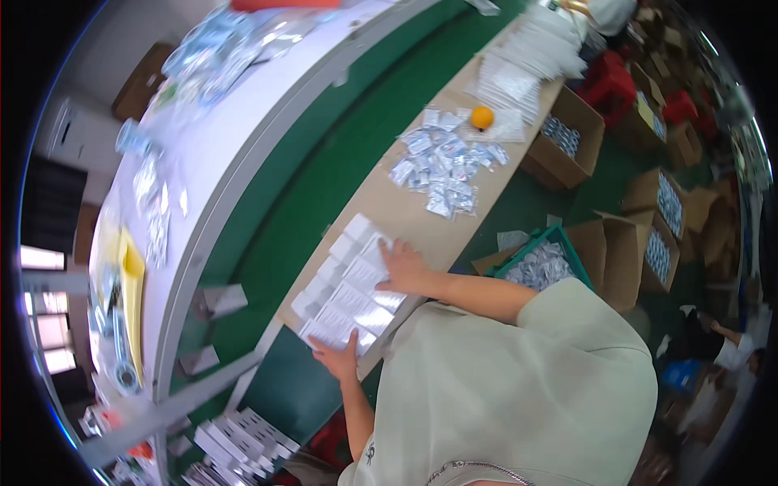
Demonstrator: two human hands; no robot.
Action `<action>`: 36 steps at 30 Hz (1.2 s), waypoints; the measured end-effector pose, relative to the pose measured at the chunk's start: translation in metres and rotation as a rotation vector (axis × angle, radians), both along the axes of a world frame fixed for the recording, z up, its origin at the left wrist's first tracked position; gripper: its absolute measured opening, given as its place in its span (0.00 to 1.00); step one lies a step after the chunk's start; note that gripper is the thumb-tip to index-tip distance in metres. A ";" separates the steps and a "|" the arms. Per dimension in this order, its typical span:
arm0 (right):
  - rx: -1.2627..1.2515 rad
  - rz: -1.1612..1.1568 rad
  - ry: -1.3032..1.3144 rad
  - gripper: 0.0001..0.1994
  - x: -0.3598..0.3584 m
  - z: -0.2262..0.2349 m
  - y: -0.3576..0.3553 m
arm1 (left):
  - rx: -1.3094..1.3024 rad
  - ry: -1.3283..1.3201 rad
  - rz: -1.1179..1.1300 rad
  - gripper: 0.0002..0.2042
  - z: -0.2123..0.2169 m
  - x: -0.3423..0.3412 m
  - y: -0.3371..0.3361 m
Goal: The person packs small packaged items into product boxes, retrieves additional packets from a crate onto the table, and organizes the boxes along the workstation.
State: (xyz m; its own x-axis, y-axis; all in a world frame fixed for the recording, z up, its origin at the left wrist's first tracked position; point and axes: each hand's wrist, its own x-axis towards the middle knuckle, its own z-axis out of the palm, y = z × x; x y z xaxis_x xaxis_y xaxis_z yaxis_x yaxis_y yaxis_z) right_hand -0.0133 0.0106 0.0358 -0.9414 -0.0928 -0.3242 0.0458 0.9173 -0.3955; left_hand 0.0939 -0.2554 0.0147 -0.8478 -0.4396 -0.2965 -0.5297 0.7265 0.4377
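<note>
Your left hand (339,356) covers the near edge of the white packets (348,296) on the bench (389,212), and your right hand (403,267) hides part of the far ones; the print on them is too small to read. Your pale sleeve (519,381) blocks the bench edge below. The silvery sachets (444,166) blur together, uncountable. Items on the curved white conveyor (235,121) smear toward the rim, unidentifiable.

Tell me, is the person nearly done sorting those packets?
Partly. White cards already lie in rows on the bench. The left hand and right hand rest flat on them. A heap of silvery packets farther along lies loose, so plenty looks left.
</note>
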 end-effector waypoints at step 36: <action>0.341 -1.414 -0.271 0.41 0.347 -0.340 0.358 | -0.176 0.456 -1.275 0.20 0.031 -0.099 0.166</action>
